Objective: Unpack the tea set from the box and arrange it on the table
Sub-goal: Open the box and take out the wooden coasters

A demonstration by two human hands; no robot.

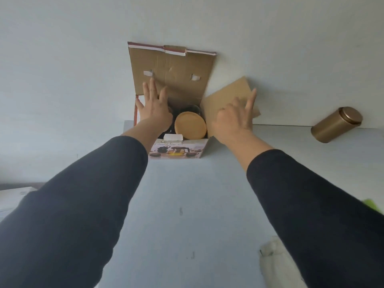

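Pale grey wall is filling the back of the head view, and a light grey table [187, 204] is stretching out below it. At the far edge of the table a cardboard box [176, 150] is sitting open, with a picture of a tea set on its front. Its big lid [170, 73] is standing up against the wall, and a side flap [228, 100] is sticking out to the right. Inside the box a round, flat, yellow-brown piece [190, 125] is showing, with dark glass things just behind it that are hard to make out. A small white block [173, 137] is sitting at the front edge inside the box. The left hand [154, 110] is reaching over the left side of the box with its fingers straight and spread, holding nothing. The right hand [235, 118] is lying against the side flap with its fingers loose and its first finger pointing up, gripping nothing. Both arms are wearing dark sleeves. A gold tin [336, 124] is standing on the table well to the right of the box. Something pale and soft [272, 258] is lying on the near right part of the table, partly hidden by the right sleeve.
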